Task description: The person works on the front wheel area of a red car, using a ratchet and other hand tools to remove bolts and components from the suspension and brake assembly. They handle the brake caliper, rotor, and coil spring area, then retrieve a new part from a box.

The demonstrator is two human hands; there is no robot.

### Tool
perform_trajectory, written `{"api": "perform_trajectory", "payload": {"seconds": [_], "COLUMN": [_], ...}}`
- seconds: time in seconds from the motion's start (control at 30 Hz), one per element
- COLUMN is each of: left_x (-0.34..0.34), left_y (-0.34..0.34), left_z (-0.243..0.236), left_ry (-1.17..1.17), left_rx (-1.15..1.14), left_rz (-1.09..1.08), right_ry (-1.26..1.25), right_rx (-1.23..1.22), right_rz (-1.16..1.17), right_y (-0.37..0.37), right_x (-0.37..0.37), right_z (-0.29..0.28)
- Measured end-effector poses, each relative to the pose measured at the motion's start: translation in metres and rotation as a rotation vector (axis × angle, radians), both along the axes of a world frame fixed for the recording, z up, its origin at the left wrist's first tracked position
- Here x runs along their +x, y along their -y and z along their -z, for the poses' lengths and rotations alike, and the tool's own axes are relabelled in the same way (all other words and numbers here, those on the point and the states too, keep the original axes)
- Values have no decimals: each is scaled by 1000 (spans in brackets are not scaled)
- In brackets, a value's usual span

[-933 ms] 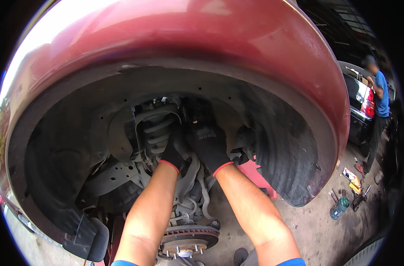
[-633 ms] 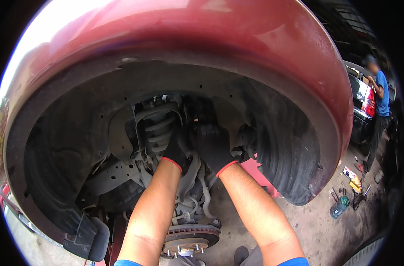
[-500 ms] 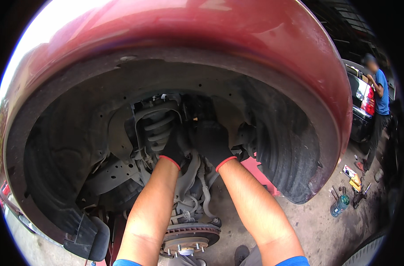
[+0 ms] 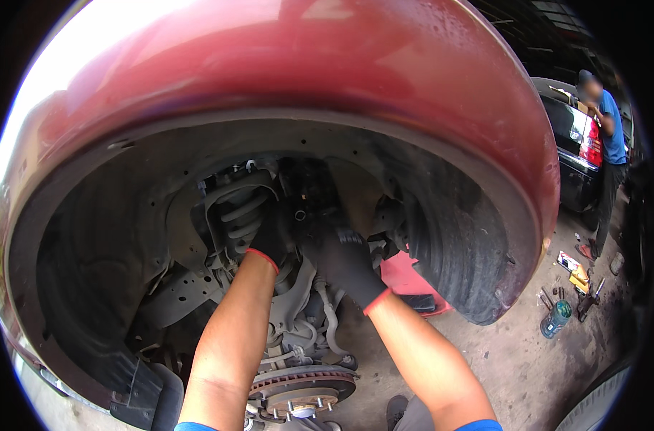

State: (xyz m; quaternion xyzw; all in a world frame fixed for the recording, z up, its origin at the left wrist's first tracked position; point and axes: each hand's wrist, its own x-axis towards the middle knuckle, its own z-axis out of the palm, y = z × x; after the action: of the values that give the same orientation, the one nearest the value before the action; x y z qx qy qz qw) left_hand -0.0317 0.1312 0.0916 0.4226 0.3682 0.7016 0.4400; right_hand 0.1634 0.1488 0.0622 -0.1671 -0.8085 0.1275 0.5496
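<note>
Coil spring (image 4: pixel 242 215), just one, stands inside the wheel arch (image 4: pixel 90 230) in the head view, with the gloved left hand (image 4: pixel 271 235) just to its right and the gloved right hand (image 4: pixel 345 258) farther right, their fingers lost in shadow, so I cannot tell whether they are spread or pinching anything. Two-handed work deep beside the spring seems the step in hand, and the next move likely calls for careful feel in that cramped space. Below and right of the spring is one brake disc (image 4: pixel 341 389); well to its right, one blue-green container (image 4: pixel 557 320) and one co-worker (image 4: pixel 613 133).
</note>
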Motion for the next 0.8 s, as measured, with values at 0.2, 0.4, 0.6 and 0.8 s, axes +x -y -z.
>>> {"api": "perform_trajectory", "payload": {"seconds": [0.2,0.4,0.6,0.8], "left_x": [8,17,4,7], "left_y": [-15,-30,-33,-7], "left_z": [15,9,14,-4], "left_ry": [306,-410,-425,-1221], "left_rx": [195,498,212,-332], "left_rz": [60,-351,-412,-807], "right_ry": [223,361,338,397], "right_rx": [-437,-680,-566,-545], "right_rz": [-7,27,94,-78], "right_y": [15,-3,-6,1], "right_x": [69,85,89,108], "right_z": [95,164,171,137]}}
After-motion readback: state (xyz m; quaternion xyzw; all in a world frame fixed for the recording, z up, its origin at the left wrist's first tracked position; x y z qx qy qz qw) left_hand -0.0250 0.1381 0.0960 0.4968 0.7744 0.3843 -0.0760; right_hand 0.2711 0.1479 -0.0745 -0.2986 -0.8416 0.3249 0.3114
